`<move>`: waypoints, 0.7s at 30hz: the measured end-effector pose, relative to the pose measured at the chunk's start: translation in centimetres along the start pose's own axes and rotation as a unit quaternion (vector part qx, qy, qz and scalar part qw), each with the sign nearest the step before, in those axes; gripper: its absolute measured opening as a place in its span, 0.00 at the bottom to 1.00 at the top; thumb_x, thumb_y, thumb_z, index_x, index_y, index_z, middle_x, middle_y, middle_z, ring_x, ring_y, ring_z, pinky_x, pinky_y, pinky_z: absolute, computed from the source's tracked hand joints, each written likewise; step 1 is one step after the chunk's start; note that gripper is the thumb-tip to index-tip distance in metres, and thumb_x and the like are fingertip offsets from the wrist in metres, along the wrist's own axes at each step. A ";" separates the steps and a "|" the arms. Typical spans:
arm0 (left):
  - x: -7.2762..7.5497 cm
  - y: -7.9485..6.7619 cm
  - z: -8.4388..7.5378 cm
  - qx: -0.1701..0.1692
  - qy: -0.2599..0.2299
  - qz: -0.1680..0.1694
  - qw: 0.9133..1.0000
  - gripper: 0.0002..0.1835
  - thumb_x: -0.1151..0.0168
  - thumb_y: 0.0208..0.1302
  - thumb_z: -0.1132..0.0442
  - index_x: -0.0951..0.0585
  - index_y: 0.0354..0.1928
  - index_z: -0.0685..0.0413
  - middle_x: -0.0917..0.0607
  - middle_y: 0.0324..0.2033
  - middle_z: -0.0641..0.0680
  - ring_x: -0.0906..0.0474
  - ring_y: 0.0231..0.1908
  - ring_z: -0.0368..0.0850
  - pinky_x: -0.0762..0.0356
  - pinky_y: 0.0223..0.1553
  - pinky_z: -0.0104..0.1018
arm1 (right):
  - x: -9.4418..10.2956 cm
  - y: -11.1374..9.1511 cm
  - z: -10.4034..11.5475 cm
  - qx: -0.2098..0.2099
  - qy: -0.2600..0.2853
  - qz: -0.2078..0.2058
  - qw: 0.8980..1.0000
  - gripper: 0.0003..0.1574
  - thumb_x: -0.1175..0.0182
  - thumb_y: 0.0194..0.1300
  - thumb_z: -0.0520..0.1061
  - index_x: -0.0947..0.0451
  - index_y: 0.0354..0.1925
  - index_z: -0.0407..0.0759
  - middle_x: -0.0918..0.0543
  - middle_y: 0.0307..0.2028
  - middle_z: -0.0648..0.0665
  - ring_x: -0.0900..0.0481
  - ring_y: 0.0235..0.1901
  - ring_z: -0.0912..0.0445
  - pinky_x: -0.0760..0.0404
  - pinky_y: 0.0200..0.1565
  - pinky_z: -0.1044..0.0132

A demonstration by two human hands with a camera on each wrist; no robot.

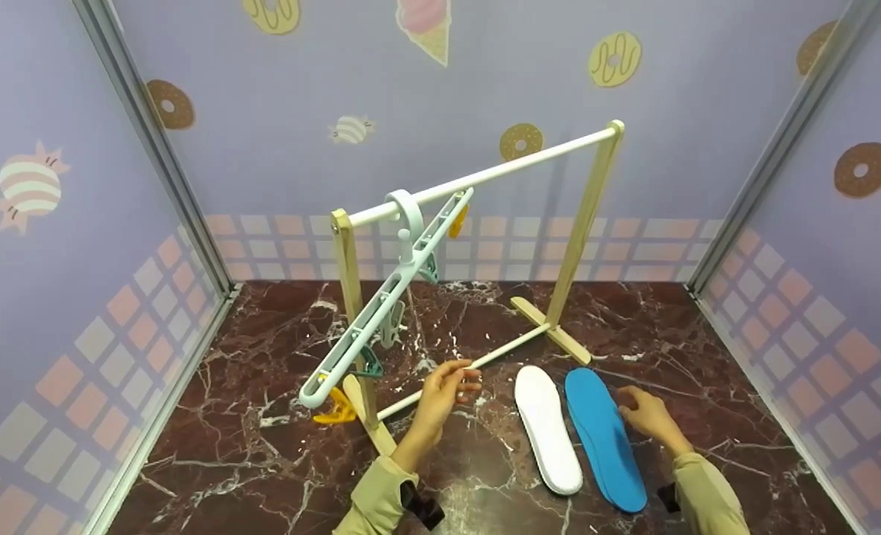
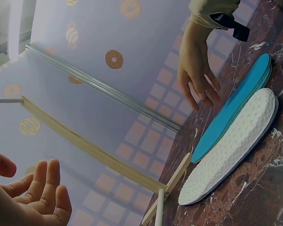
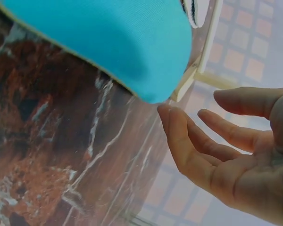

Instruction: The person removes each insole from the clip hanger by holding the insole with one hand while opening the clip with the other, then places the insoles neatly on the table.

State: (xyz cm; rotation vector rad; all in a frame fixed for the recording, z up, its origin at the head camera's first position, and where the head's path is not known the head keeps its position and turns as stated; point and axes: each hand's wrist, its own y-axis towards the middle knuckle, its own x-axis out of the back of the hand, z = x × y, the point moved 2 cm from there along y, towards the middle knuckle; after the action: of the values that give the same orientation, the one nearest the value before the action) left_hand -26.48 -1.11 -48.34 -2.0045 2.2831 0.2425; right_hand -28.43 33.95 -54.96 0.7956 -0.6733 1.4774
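Two insoles lie side by side on the dark red marbled table: a white insole (image 1: 548, 431) with a dimpled surface (image 2: 231, 146) and a blue insole (image 1: 605, 438) to its right. My right hand (image 1: 650, 417) hovers just beside the blue insole's outer edge, fingers loosely bent and holding nothing. In the right wrist view its fingertips (image 3: 167, 113) come close to the blue insole's tip (image 3: 151, 70). Left of the white insole, my left hand (image 1: 440, 394) is raised with relaxed fingers and holds nothing. A pale green clip hanger (image 1: 396, 286) hangs by its hook to the upper left.
The hanger's hook loops over the white bar (image 1: 515, 165) of a wooden rack (image 1: 580, 230). Orange clips (image 1: 336, 405) and green clips (image 1: 370, 362) dangle from the hanger. A low crossbar (image 1: 511, 347) joins the rack's feet. Patterned walls (image 1: 804, 297) enclose the table.
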 end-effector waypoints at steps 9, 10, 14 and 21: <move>0.3 0.0 -0.1 -0.011 0.025 -0.001 1.000 0.15 0.59 0.67 0.68 0.31 0.50 0.71 0.21 0.42 0.69 0.19 0.36 0.49 0.28 0.26 0.25 | -0.5 -0.3 2.3 0.039 0.006 -0.035 0.999 0.20 0.47 0.58 0.34 0.30 0.49 0.27 0.22 0.41 0.26 0.22 0.40 0.37 0.23 0.38 0.49; 0.3 0.0 -0.1 -0.013 0.029 0.000 0.999 0.15 0.59 0.67 0.68 0.31 0.50 0.71 0.21 0.42 0.68 0.19 0.35 0.46 0.28 0.26 0.25 | -0.6 -0.3 2.6 0.042 0.005 -0.037 0.998 0.20 0.47 0.58 0.35 0.30 0.49 0.27 0.22 0.41 0.26 0.22 0.39 0.38 0.23 0.38 0.50; 0.3 0.1 -0.2 -0.039 0.047 -0.001 0.998 0.15 0.59 0.67 0.69 0.32 0.50 0.74 0.22 0.42 0.69 0.21 0.33 0.38 0.29 0.27 0.24 | -0.8 -0.4 3.6 0.050 0.006 -0.030 0.998 0.21 0.47 0.59 0.36 0.32 0.52 0.29 0.22 0.42 0.26 0.22 0.38 0.39 0.22 0.35 0.52; 0.2 0.1 -0.3 -0.132 0.134 -0.034 0.982 0.14 0.55 0.65 0.70 0.29 0.47 0.74 0.22 0.39 0.70 0.21 0.36 0.54 0.24 0.35 0.27 | -1.3 -0.9 5.5 0.075 -0.007 -0.031 0.997 0.24 0.43 0.58 0.38 0.32 0.54 0.33 0.25 0.46 0.27 0.24 0.41 0.36 0.24 0.40 0.48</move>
State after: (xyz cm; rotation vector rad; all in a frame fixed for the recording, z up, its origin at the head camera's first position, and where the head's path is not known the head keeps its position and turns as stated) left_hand -26.64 -1.33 -48.09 -2.3708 2.4443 0.3017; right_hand -27.11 28.79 -52.81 0.9347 -0.5465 1.4800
